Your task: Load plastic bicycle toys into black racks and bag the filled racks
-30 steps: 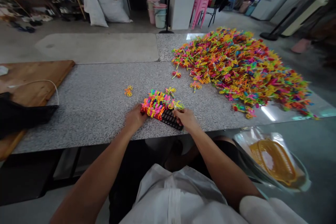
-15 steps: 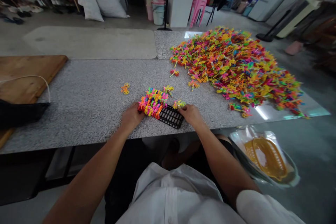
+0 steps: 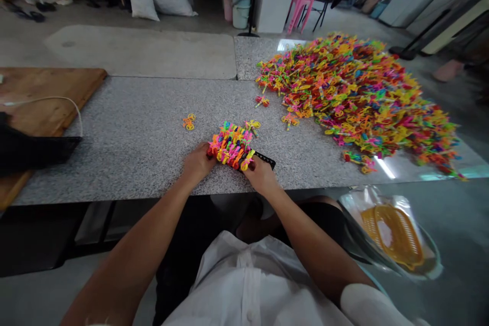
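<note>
A black perforated tray [image 3: 265, 158] lies near the front edge of the granite table [image 3: 133, 137], its left part filled with a row of small bright plastic pieces [image 3: 230, 144]. My left hand [image 3: 197, 164] grips the tray's left end. My right hand [image 3: 261, 174] rests over the tray's near side and pinches a yellow-pink piece [image 3: 247, 161] at the end of the row. A big heap of the same coloured pieces [image 3: 355, 91] covers the table's right side.
Loose pieces lie apart: an orange one [image 3: 188, 121], a yellow one [image 3: 252, 125], others near the heap's edge. A wooden board [image 3: 46, 107] and a black object [image 3: 30, 150] sit left. An orange basket [image 3: 393, 234] in a clear bag sits low right.
My right hand picked up the loose yellow piece beside the tray and moved left over the tray to the end of the filled row. My left hand stayed on the tray's end.
</note>
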`<state>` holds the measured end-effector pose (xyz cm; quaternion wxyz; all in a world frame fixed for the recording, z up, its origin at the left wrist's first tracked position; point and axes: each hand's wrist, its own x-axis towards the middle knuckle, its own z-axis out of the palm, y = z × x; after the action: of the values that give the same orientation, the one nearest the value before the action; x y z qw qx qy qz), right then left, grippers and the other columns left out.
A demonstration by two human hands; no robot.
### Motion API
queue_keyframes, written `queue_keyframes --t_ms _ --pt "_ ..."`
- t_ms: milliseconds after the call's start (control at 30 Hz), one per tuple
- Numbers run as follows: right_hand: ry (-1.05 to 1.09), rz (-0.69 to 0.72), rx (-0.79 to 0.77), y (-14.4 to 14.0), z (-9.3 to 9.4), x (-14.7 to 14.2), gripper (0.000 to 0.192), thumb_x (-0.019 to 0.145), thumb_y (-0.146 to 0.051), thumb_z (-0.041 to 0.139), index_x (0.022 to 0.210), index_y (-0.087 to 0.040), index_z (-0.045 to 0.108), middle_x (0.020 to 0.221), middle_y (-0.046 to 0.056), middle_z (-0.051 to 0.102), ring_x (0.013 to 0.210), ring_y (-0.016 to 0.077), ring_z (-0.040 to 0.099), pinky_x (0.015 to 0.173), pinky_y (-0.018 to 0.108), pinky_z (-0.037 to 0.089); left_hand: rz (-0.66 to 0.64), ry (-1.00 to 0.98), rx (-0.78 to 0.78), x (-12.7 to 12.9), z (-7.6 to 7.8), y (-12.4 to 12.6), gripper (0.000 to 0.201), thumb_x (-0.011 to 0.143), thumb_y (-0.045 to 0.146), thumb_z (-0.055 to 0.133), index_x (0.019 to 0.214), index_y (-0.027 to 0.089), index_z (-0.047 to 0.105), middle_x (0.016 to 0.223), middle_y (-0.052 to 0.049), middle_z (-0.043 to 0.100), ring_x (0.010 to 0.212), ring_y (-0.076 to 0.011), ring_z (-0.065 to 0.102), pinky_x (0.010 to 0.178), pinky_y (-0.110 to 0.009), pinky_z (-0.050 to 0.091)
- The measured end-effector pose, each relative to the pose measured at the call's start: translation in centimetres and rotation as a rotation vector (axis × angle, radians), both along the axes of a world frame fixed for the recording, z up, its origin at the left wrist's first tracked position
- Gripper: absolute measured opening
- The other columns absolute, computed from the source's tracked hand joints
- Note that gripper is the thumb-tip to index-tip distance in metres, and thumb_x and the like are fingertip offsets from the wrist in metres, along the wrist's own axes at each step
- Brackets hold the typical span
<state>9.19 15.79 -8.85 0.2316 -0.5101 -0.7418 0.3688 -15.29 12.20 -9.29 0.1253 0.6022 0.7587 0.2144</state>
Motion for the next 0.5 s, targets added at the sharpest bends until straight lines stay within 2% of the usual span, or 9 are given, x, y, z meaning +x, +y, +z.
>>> queue_keyframes --t_ms 100,200,333,500 --pt "-0.146 0.035 0.099 -0.1 0.2 -0.3 0.021 0.101 -0.031 0.067 0.117 -0.019 0.074 0.102 0.01 0.083 0.096 0.0263 0.079 0.083 0.031 0.056 0.003 0.001 -0.001 0.0 0.0 0.0 0.014 0.094 0.031 0.068 0.103 0.022 0.07 0.111 -0.009 0.072 0.099 -0.0252 0.069 0.083 -0.034 0.051" --pt "-0.302 0.056 0.132 -0.3 0.5 -0.6 0.023 0.104 -0.031 0.066 0.12 -0.017 0.073 0.106 0.012 0.083 0.1 0.028 0.079 0.085 0.032 0.054 0.002 -0.005 -0.003 0.1 0.0 0.0 0.014 0.093 0.031 0.067 0.103 0.022 0.07 0.111 -0.009 0.072 0.099 -0.0259 0.069 0.084 -0.035 0.051" --pt "-0.471 0.065 0.133 -0.8 0.8 -1.4 0.027 0.107 -0.035 0.063 0.123 -0.015 0.072 0.108 0.015 0.083 0.102 0.0293 0.079 0.084 0.031 0.052 0.005 -0.005 -0.022 0.1 0.1 0.0 0.016 0.094 0.034 0.066 0.103 0.022 0.07 0.111 -0.01 0.071 0.098 -0.0268 0.069 0.083 -0.036 0.05" --pt "-0.543 0.102 0.105 -1.3 1.9 -2.3 0.031 0.11 -0.033 0.057 0.13 -0.014 0.071 0.114 0.017 0.082 0.104 0.0277 0.079 0.085 0.031 0.052 0.046 0.008 -0.047 0.1 0.2 0.0 0.017 0.094 0.035 0.065 0.105 0.022 0.069 0.109 -0.01 0.073 0.099 -0.0273 0.07 0.082 -0.036 0.05"
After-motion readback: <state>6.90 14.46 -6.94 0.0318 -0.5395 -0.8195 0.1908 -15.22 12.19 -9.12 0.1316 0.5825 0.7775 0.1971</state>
